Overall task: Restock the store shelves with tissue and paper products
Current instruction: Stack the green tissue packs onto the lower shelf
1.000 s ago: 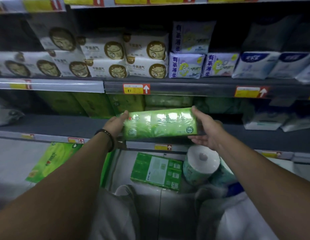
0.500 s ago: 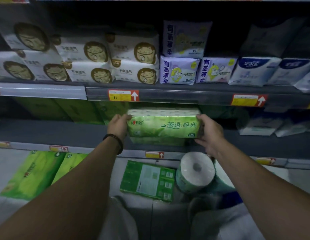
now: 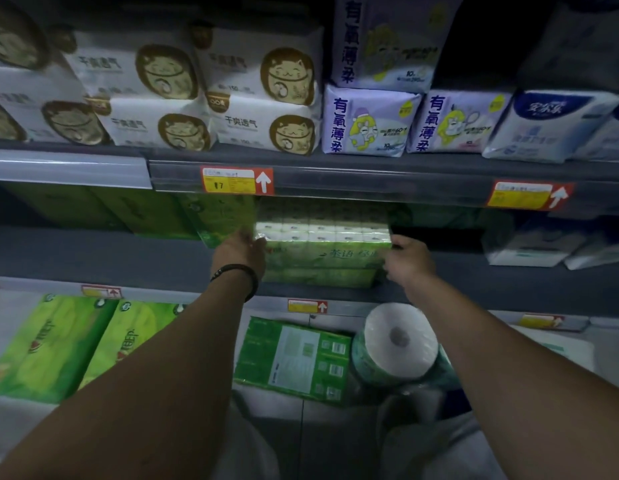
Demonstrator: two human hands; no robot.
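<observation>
The tissue pack (image 3: 322,244), green film over rows of small white packets, lay flat on a second green pack (image 3: 318,277) near the front edge of the middle shelf (image 3: 93,251), under the price tag (image 3: 237,180) on the shelf above; it looked light and soft, with slick wrapping that would slide under fingertips and dent if squeezed hard; the short ends seemed the best hold, pressed inward from both sides so the row of packets stayed straight.

The left hand (image 3: 240,251), a dark wristband (image 3: 237,271) on its wrist, lay against the pack's left end, its fingers reaching in beside a neighbouring green pack (image 3: 218,216); whether they curled round the end could not be told; the right hand (image 3: 406,259) held the right end with its fingers bent round the corner.

On the upper shelf stood white packs with a cat print (image 3: 263,95) and purple packs (image 3: 368,121); below the middle shelf's front edge lay a flat green pack (image 3: 294,358) and a paper roll (image 3: 400,341), just beside each other.
</observation>
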